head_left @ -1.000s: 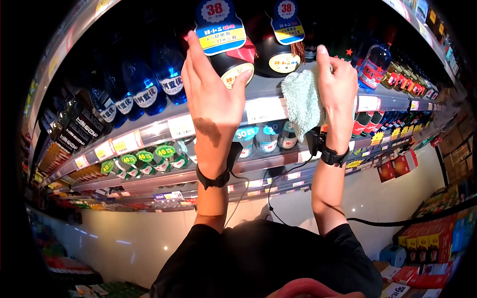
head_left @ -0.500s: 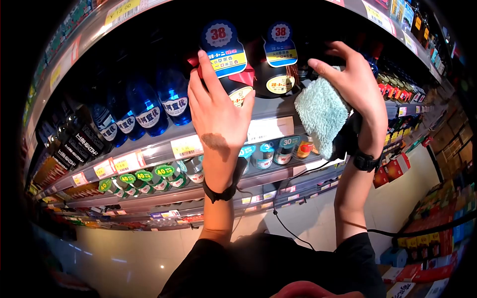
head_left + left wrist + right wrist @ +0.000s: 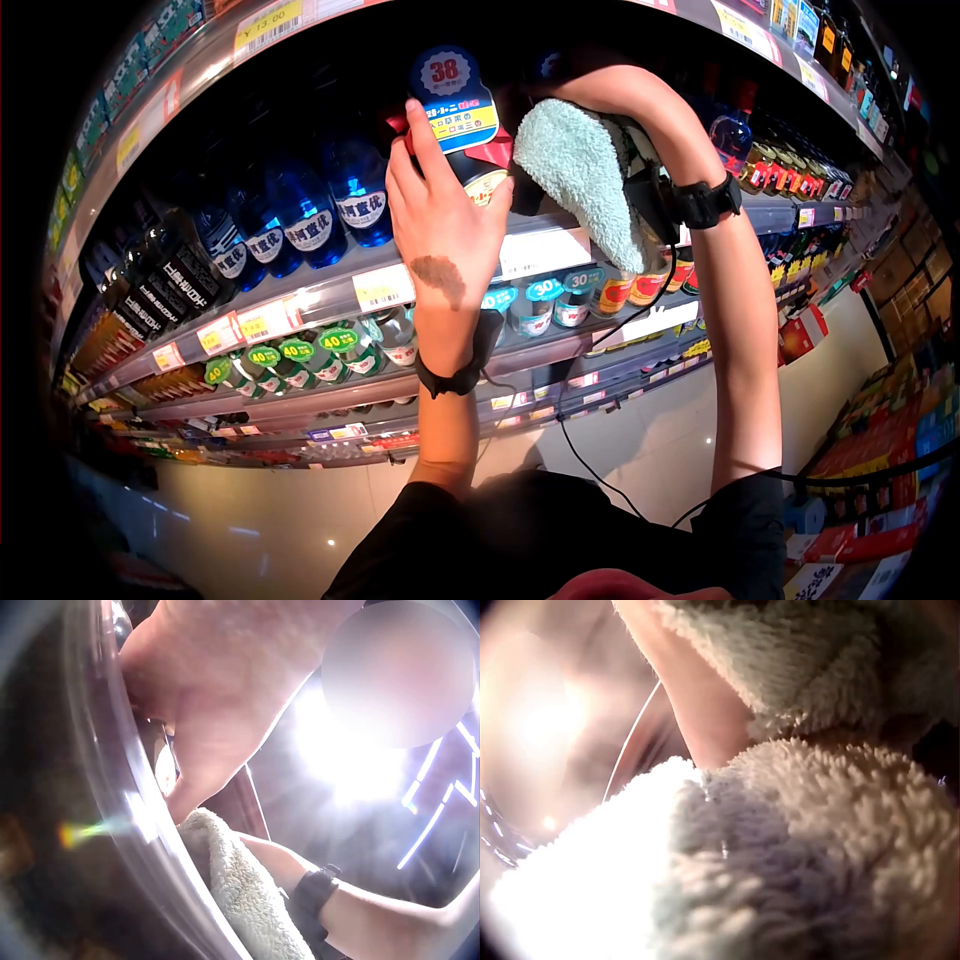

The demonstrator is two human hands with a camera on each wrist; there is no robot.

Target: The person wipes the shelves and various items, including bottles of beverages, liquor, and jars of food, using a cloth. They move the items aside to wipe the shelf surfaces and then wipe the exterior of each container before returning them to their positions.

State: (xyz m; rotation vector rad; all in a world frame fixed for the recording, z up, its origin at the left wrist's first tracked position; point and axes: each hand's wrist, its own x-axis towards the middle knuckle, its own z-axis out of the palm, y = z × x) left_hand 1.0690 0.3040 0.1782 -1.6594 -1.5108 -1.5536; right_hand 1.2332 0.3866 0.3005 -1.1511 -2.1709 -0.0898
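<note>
In the head view my left hand point(image 3: 445, 215) holds a dark round bottle point(image 3: 484, 188) on the shelf, its index finger lying over the blue-and-yellow "38" tag point(image 3: 455, 105) and its thumb at the label. Bent sharply inward, my right hand point(image 3: 615, 92) grips a pale green fluffy cloth point(image 3: 575, 160) beside that bottle; its fingertips are hidden. A second dark bottle behind it is mostly covered. The left wrist view shows the cloth point(image 3: 251, 889) just below my left thumb point(image 3: 191, 791). Cloth point(image 3: 810, 840) fills much of the right wrist view.
Blue bottles point(image 3: 305, 225) stand to the left on the same shelf, and another blue bottle point(image 3: 732, 135) to the right. Price labels line the shelf edge point(image 3: 330, 292). Small green-tagged bottles point(image 3: 340, 350) sit one shelf lower. A black cable point(image 3: 590, 450) hangs between the arms.
My right hand first swung right, then came back left with the cloth and bent inward, covering the second bottle. The left hand stays on its bottle, with the view shifted slightly.
</note>
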